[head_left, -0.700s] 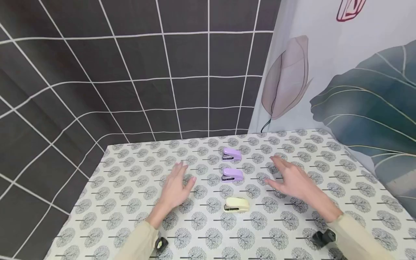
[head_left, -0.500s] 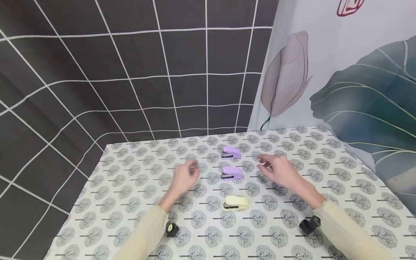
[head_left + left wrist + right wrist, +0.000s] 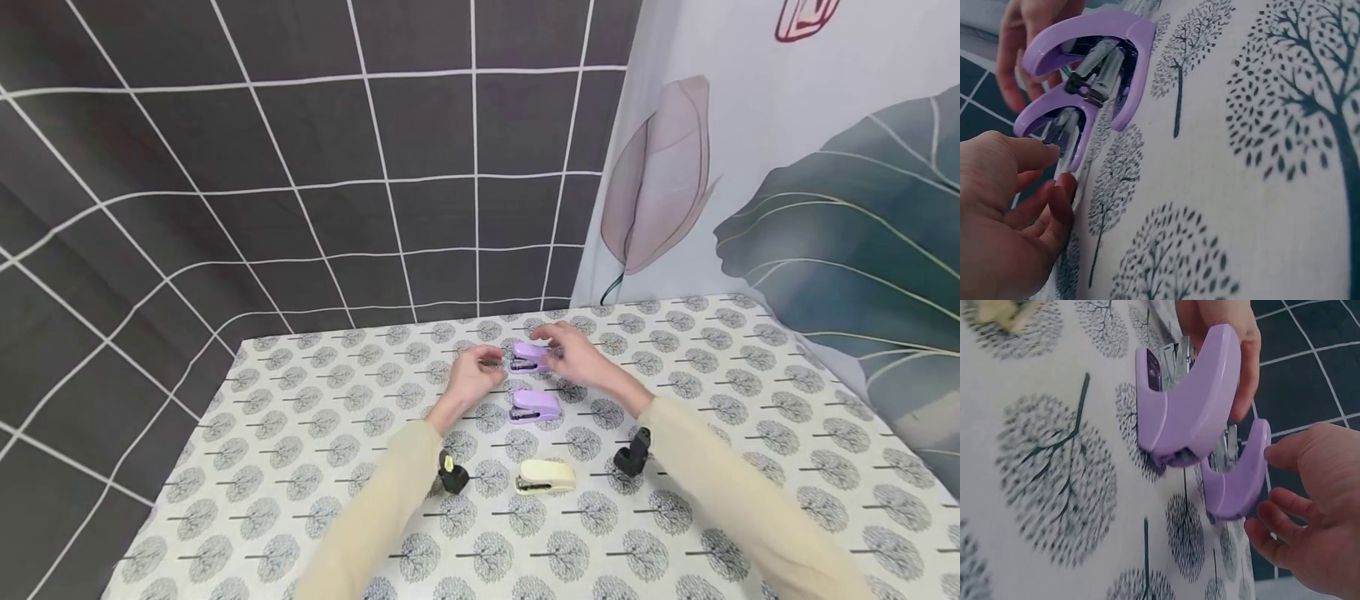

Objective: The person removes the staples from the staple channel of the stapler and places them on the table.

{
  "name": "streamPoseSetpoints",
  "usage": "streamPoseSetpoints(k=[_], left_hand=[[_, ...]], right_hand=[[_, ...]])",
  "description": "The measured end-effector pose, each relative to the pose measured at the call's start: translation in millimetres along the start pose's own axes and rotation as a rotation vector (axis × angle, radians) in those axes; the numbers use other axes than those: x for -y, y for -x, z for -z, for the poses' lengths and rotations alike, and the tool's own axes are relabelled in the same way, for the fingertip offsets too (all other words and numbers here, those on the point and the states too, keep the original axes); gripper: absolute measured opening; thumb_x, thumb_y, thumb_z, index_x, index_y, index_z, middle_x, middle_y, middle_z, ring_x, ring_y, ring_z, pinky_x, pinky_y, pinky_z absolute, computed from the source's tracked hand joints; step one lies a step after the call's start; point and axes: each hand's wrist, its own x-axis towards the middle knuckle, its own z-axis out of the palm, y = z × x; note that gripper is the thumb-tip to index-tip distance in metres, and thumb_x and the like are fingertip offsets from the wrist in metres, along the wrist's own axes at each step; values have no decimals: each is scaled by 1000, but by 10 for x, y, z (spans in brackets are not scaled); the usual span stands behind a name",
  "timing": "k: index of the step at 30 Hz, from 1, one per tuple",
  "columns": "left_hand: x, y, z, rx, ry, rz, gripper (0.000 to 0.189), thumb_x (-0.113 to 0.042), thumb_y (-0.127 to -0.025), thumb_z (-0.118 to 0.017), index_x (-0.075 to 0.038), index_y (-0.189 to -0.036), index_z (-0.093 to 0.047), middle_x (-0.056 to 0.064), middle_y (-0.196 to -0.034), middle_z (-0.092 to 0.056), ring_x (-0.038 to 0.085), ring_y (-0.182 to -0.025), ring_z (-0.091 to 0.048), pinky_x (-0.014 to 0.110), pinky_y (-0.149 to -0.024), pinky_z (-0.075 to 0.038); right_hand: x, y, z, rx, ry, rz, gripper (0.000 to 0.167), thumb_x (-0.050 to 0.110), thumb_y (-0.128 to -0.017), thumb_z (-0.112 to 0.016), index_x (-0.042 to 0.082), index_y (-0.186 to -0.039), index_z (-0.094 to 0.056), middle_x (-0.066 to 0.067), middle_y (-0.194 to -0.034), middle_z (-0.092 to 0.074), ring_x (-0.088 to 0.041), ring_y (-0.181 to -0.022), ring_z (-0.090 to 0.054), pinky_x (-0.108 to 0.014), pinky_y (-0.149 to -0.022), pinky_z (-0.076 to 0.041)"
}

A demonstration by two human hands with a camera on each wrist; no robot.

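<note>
Three staplers lie in a column on the patterned cloth: a far purple stapler (image 3: 528,356), a middle purple stapler (image 3: 535,406) and a pale yellow stapler (image 3: 546,476) closest to me. My left hand (image 3: 471,379) is just left of the far stapler, its fingers loosely bent around nothing. From the other side, my right hand (image 3: 576,358) reaches over the far stapler's right end and partly hides it. In the right wrist view, thumb and fingers are spread about that end of the far stapler (image 3: 1241,487); whether they touch it is unclear.
The table's cloth (image 3: 315,483) has a tree print. A dark curtain (image 3: 300,167) with white grid lines rises behind the table, and a pale leaf-print curtain (image 3: 675,275) hangs at the right. Black wrist cameras sit under both sleeves.
Both hands have moved inward and away from me, from either side of the staplers to the far purple one. The staplers appear to lie where they were.
</note>
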Motion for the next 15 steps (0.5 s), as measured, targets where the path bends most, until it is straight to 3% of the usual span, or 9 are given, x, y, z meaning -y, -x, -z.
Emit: streamPoseSetpoints(k=[8, 11, 15], left_hand=[[14, -107, -134, -30, -48, -43, 40, 2, -79, -78, -4, -117, -69, 10, -110, -69, 16, -79, -67, 26, -71, -55], [23, -120, -160, -26, -108, -46, 39, -1, -79, -80, -7, -117, -71, 8, -108, -70, 13, -74, -65, 27, -69, -54], [53, -148, -188, -58, -205, -50, 36, -8, -79, -83, -11, -114, -73, 3, -106, -72, 11, -73, -64, 32, -77, -52]], right_hand=[[-21, -117, -62, 52, 14, 6, 38, -9, -83, -66, -2, -119, -60, -23, -104, -61, -38, -94, -61, -50, -82, -54], [-29, -145, -80, 70, 29, 23, 35, -8, -84, -66, -1, -118, -61, -19, -101, -63, -35, -92, -60, -49, -81, -53], [-17, -192, -101, 93, 61, 26, 33, -5, -86, -68, 1, -118, -62, -18, -103, -62, -33, -93, -59, -48, -82, -53]])
